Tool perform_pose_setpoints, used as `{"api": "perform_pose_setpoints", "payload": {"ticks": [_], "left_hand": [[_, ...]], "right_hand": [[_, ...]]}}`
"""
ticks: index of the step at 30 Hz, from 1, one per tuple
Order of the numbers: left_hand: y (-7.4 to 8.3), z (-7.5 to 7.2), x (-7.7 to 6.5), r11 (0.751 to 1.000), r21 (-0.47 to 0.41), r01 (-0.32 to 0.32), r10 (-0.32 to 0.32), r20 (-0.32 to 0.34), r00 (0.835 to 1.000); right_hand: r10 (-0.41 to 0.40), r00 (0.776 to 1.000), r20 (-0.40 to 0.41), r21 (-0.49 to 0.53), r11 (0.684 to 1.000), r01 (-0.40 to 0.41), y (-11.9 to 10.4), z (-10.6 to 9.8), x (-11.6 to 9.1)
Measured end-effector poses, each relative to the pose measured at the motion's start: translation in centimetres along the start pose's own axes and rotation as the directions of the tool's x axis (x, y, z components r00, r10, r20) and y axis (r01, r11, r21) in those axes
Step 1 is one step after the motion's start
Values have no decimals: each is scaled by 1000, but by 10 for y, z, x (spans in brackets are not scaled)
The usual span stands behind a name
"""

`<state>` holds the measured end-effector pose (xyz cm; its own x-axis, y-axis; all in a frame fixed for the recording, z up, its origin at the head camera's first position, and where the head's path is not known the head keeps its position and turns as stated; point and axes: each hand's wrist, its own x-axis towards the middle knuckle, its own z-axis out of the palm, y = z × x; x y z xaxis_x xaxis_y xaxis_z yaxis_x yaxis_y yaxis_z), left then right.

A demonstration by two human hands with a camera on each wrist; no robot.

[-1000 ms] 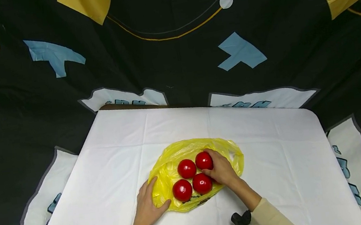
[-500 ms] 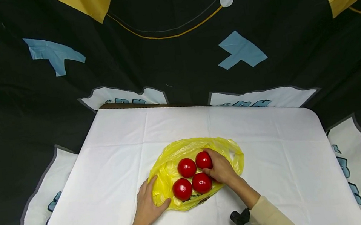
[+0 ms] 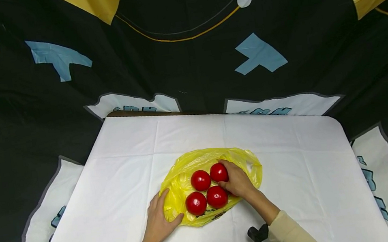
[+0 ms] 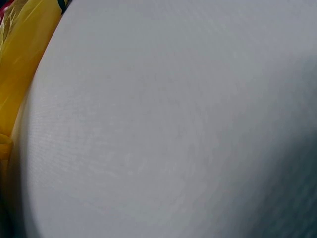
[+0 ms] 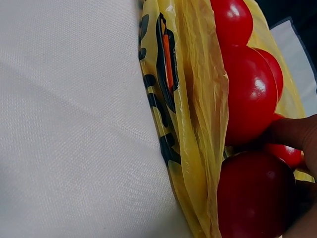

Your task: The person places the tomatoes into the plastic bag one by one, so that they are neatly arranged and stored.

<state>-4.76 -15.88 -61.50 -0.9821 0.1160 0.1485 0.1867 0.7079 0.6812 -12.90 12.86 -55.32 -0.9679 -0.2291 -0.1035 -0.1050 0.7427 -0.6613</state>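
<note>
A yellow plastic bag (image 3: 202, 158) lies spread open on the white cloth, with several glossy red balls inside. In the head view, one red ball (image 3: 200, 180) is at the back left; another red ball (image 3: 196, 203) and a third red ball (image 3: 216, 197) are nearer the front. My right hand (image 3: 237, 180) grips the back-right red ball (image 3: 218, 172) between thumb and fingers. A further red ball (image 5: 255, 198) sits under that hand in the right wrist view, mostly hidden from the head view. My left hand (image 3: 158, 219) holds the bag's left side, thumb and fingers around its edge.
The white cloth (image 3: 280, 158) covers the table. A black device (image 3: 258, 234) sits at my right wrist by the beige sleeve (image 3: 291, 233). Behind hangs a black curtain (image 3: 187, 68) with yellow and blue shapes. Printed dark markings (image 5: 166, 64) run along the bag's side.
The head view has shifted very slightly. Both hands, the bag and the red balls stay in the same places.
</note>
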Motion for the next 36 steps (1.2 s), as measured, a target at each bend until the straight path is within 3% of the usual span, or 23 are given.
{"api": "perform_pose_setpoints", "payload": {"ticks": [22, 36], "left_hand": [[1, 0, 0, 1000, 14, 5, -5, -2, 1000], [1, 0, 0, 1000, 18, -6, 6, -5, 1000]], "right_hand": [[-12, 1000, 2, -1, 1000, 12, 1, -1, 0], [-22, 999, -49, 10, 1000, 22, 1, -5, -4]]}}
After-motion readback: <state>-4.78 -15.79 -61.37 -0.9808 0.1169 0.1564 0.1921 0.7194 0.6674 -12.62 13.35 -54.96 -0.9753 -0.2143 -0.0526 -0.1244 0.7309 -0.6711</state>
